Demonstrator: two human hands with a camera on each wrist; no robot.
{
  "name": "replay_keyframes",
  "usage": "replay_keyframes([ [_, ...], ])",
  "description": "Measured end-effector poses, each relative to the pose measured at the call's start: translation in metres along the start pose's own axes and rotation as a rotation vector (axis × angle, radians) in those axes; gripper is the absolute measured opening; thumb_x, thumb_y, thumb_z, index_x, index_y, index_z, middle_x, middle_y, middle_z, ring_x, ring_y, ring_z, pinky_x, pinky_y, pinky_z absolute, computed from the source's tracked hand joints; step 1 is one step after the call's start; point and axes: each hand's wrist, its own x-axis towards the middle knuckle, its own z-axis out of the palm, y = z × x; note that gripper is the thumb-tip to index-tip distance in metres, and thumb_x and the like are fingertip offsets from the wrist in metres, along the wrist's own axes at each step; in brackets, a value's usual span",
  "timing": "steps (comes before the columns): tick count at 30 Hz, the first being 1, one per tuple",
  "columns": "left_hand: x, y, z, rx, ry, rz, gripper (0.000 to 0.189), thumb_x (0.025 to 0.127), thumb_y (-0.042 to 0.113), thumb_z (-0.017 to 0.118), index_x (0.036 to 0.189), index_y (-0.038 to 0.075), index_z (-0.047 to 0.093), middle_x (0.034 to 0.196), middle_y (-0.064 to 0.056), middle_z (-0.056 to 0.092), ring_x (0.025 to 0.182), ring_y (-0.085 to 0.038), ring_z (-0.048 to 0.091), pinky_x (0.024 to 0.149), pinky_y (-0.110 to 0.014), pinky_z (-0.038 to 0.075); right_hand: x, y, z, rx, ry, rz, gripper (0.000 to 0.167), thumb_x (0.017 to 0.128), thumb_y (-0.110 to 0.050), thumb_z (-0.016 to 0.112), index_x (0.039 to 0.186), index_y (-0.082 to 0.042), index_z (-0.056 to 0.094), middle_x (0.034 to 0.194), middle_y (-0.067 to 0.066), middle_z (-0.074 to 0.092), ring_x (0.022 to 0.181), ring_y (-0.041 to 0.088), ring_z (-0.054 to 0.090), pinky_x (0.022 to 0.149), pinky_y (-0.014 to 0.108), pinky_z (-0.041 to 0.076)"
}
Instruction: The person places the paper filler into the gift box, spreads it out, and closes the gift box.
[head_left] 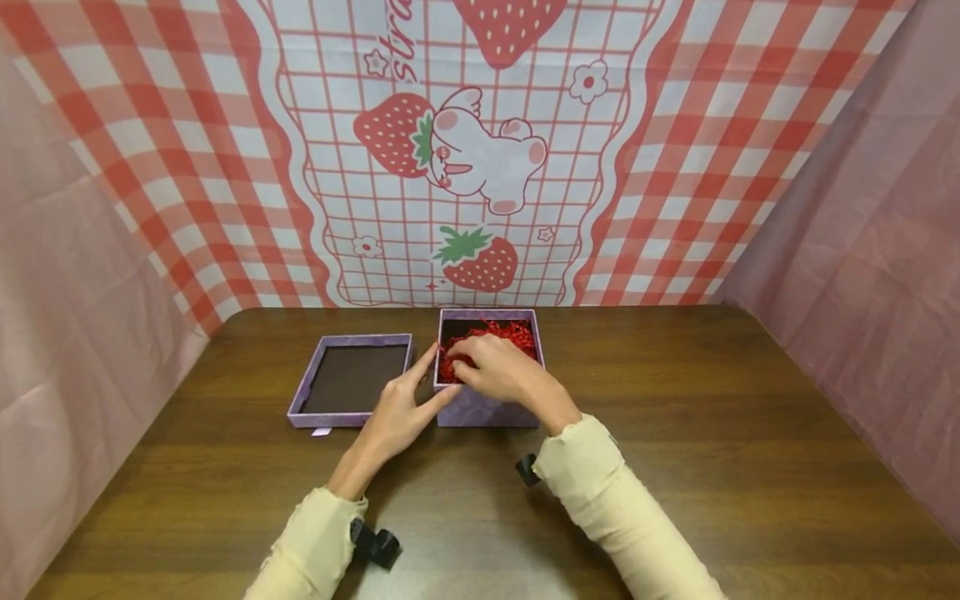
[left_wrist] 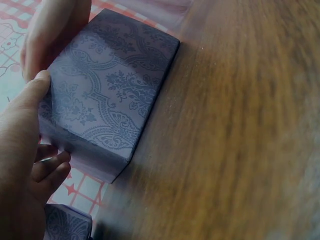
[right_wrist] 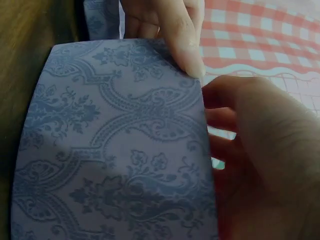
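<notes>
A purple patterned box [head_left: 487, 407] holds red shredded paper [head_left: 513, 333]. My left hand [head_left: 397, 411] steadies the box's near left corner: the thumb lies at the front rim and the extended index finger touches the left wall. Its other fingers [left_wrist: 50, 170] are loosely bent beside that wall in the left wrist view. My right hand [head_left: 495, 364] reaches over the front rim into the box, fingers bent down at the red paper. In the right wrist view the front wall [right_wrist: 110, 140] covers part of this hand [right_wrist: 270, 135], and its fingertips are hidden.
A purple lid [head_left: 410, 340] with a dark inside lies upturned left of the box, and a small white tab [head_left: 321, 432] shows under its front edge. Both stand on a brown wooden table [head_left: 675, 433]. A strawberry-print cloth [head_left: 480, 183] hangs behind the table.
</notes>
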Motion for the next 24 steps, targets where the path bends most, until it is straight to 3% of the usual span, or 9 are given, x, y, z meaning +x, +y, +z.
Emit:
replay_keyframes([
  [4,-0.001,0.0,0.0,0.004,-0.005,-0.001,0.077,0.097,0.028,0.076,0.16,0.006,0.038,0.147,-0.026,0.053,0.125,-0.041,0.06,0.1,-0.057,0.05,0.002,0.002,0.003,0.028,-0.126,0.087,0.035,0.109,-0.021,0.053,0.136,-0.004,0.067,0.124,0.01,0.071,0.095,0.019,0.066,0.088,0.04,0.053],
  [7,-0.001,0.0,0.0,0.0,-0.004,0.0,0.078,0.096,0.03,0.076,0.161,0.008,0.038,0.146,-0.026,0.053,0.124,-0.041,0.061,0.1,-0.057,0.05,0.004,0.003,0.003,0.053,-0.164,0.117,0.036,0.11,-0.024,0.052,0.136,-0.005,0.068,0.124,0.009,0.071,0.096,0.019,0.067,0.089,0.04,0.053],
  [10,0.0,0.0,0.0,-0.003,-0.006,0.002,0.077,0.097,0.031,0.076,0.16,0.007,0.039,0.146,-0.026,0.054,0.123,-0.04,0.061,0.1,-0.057,0.05,0.007,0.003,0.0,0.044,-0.12,0.1,0.034,0.109,-0.023,0.055,0.133,-0.005,0.07,0.126,0.009,0.071,0.105,0.021,0.068,0.093,0.041,0.053],
  [13,0.0,0.0,-0.001,-0.007,-0.015,-0.005,0.077,0.098,0.031,0.075,0.16,0.006,0.038,0.147,-0.026,0.053,0.125,-0.039,0.06,0.101,-0.056,0.05,0.008,0.003,-0.004,-0.008,-0.023,0.107,0.033,0.106,-0.025,0.06,0.13,-0.005,0.071,0.127,0.011,0.071,0.114,0.027,0.067,0.096,0.045,0.053],
  [17,0.001,0.0,0.0,-0.009,-0.02,-0.008,0.076,0.098,0.031,0.074,0.16,0.006,0.038,0.146,-0.025,0.054,0.127,-0.038,0.059,0.101,-0.056,0.05,0.008,0.004,-0.008,-0.078,0.03,0.222,0.041,0.103,-0.029,0.066,0.135,-0.004,0.066,0.13,0.015,0.067,0.12,0.033,0.063,0.1,0.05,0.05],
  [20,0.0,0.0,-0.001,-0.009,-0.015,-0.003,0.076,0.098,0.031,0.074,0.16,0.005,0.038,0.146,-0.026,0.054,0.126,-0.039,0.059,0.101,-0.057,0.049,0.01,0.009,-0.008,-0.081,-0.066,0.267,0.045,0.103,-0.027,0.066,0.14,-0.002,0.062,0.136,0.017,0.064,0.126,0.034,0.06,0.106,0.049,0.047],
  [24,0.0,0.0,-0.001,-0.009,-0.017,-0.007,0.077,0.098,0.033,0.074,0.16,0.006,0.038,0.147,-0.027,0.053,0.127,-0.04,0.058,0.102,-0.057,0.049,0.013,0.018,-0.008,-0.051,-0.175,0.239,0.04,0.105,-0.022,0.063,0.139,-0.001,0.064,0.138,0.016,0.064,0.131,0.033,0.057,0.109,0.046,0.044],
])
